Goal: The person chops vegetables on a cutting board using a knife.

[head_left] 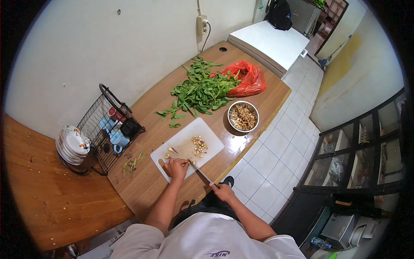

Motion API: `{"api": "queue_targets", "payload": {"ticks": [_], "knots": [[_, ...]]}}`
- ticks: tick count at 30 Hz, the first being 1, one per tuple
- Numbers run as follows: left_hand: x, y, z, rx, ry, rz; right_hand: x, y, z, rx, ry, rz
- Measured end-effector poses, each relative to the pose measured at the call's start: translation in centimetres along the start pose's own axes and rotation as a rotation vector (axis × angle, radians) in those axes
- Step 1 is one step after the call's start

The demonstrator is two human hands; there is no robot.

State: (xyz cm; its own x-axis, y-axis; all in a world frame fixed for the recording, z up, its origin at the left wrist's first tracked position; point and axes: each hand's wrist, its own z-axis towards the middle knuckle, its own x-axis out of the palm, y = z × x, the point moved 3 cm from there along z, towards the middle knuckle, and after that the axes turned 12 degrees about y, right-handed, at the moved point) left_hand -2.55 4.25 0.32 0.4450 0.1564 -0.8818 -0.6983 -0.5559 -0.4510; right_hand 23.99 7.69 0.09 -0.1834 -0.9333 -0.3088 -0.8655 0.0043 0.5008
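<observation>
My left hand [177, 168] is closed at the near left of the white cutting board [181, 138], its fingertips beside the knife; what they press on is too small to name. My right hand [223, 191] grips the handle of a knife [201, 173], whose blade reaches over the board's near edge to my left fingertips. Chopped pale pieces [199, 146] lie on the board's right half. A longer uncut piece [173, 150] rests near its left side. Beyond the board's right corner stands a metal bowl [231, 123] of chopped brownish pieces.
Leafy greens [200, 93] spread behind the board, next to a red plastic bag [254, 82]. At the left, a wire rack [99, 142] holds cups and stacked plates [71, 144]. Scraps [129, 167] lie on the wooden table [142, 190]. A white chest [269, 43] adjoins the far end.
</observation>
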Motion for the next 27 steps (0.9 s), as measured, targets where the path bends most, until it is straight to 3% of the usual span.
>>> {"api": "queue_targets", "payload": {"ticks": [5, 27], "knots": [[-0.1, 0.3, 0.1, -0.074, 0.043, 0.005, 0.5, -1.3, 1.8, -0.060, -0.084, 0.035], [0.4, 1.0, 0.5, -0.005, -0.011, 0.004, -0.8, 3.8, 0.8, -0.042, -0.069, -0.009]]}}
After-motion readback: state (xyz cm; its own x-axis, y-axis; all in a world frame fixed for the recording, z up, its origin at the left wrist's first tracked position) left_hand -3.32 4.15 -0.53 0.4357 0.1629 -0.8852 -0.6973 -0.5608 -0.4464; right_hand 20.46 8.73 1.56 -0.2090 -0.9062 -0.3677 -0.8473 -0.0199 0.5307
